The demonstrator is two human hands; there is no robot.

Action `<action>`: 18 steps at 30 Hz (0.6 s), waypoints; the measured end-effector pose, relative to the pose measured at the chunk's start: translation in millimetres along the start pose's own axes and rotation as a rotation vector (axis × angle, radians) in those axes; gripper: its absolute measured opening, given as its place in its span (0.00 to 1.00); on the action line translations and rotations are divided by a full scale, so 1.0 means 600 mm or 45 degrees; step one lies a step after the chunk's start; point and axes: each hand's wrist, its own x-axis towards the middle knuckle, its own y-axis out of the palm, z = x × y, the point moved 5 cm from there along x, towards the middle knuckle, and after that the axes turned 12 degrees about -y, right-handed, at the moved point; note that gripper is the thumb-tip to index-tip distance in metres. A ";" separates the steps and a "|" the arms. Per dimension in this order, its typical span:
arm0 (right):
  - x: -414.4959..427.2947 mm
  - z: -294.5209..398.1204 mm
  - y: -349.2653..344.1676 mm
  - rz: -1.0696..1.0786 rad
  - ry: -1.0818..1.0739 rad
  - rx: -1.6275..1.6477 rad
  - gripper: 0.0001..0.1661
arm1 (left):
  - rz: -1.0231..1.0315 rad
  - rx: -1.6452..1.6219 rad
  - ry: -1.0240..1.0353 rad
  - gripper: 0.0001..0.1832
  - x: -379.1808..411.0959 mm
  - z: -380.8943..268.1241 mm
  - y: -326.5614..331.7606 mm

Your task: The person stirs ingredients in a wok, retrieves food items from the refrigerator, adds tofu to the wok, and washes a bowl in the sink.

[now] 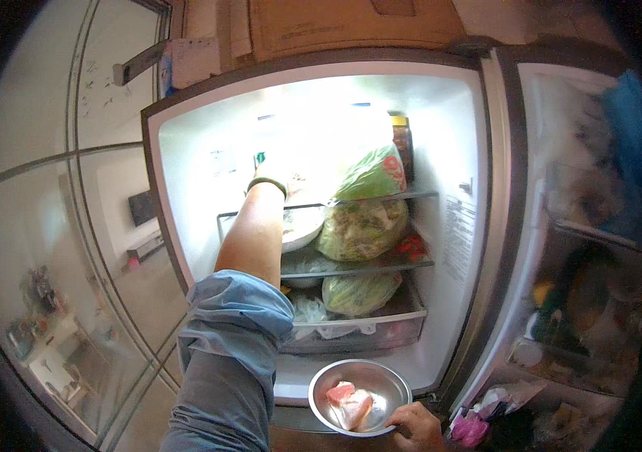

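My left arm reaches into the lit interior of an open refrigerator [321, 59], its sleeve rolled up and a dark green bangle [268, 183] at the wrist. My left hand [261, 171] is at the upper shelf, beside a small green item [260, 158]. Glare washes out its fingers, so I cannot tell whether it holds anything. At the lower front, my right hand [417, 425] grips the rim of a stainless steel bowl [394, 381]. Pieces of raw meat [349, 404] lie in that bowl. A white bowl [303, 229] with food sits below the upper shelf, partly behind my forearm.
Bagged leafy greens [374, 172] and a yellow-capped jar [402, 144] stand on the upper shelf. Below are a bagged vegetable [363, 229] and a drawer [355, 336] holding bagged cabbage [361, 292]. The loaded refrigerator door [516, 226] hangs open at right. Glass panels [27, 226] line the left.
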 end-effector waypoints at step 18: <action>-0.007 -0.018 -0.036 -0.032 0.160 -0.037 0.12 | 0.116 -0.414 0.187 0.11 0.131 -0.032 0.057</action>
